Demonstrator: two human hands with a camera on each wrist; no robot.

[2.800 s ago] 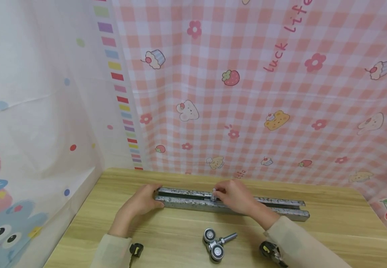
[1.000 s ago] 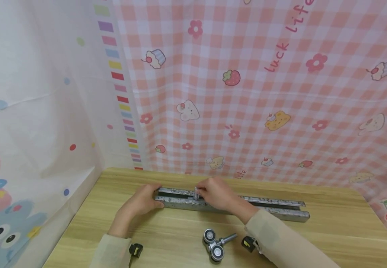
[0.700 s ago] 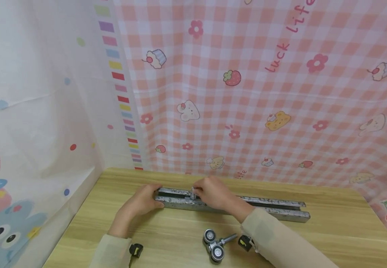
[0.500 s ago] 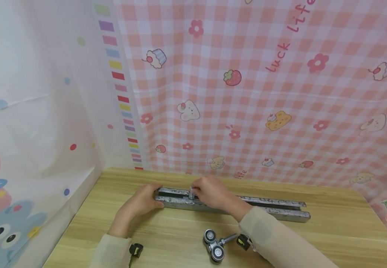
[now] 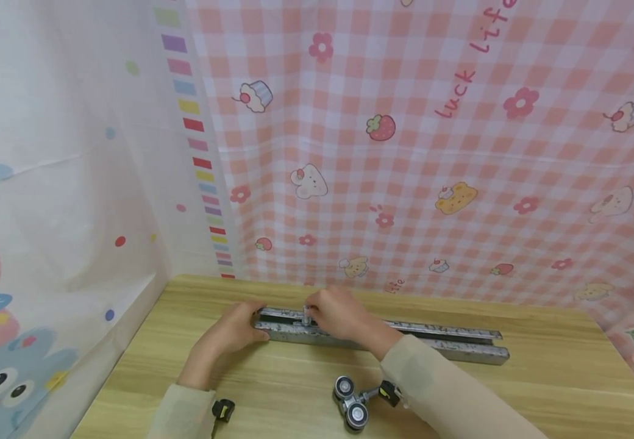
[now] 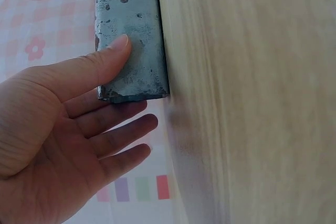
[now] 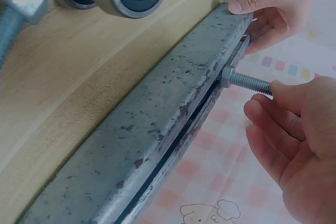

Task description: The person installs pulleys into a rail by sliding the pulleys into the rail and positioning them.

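While my right hand (image 5: 340, 314) pinches the bolt (image 7: 252, 83) by its threaded end, my left hand (image 5: 233, 331) grips the rail (image 7: 163, 93) at its left end. The bolt stands upright in the slot (image 5: 432, 334), leftward of my right hand and near my left; the rail runs lengthwise across the desk (image 5: 273, 390). Rail: grey metal, pitted, rounded edges. Nut (image 7: 227, 76): six-sided.

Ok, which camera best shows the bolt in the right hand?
The right wrist view. The bolt shows large there, threads and nut clear, its end pinched by the right hand. The left wrist view shows its threads at the top edge, the nut cropped; in the head view it's small, upright at the rail.
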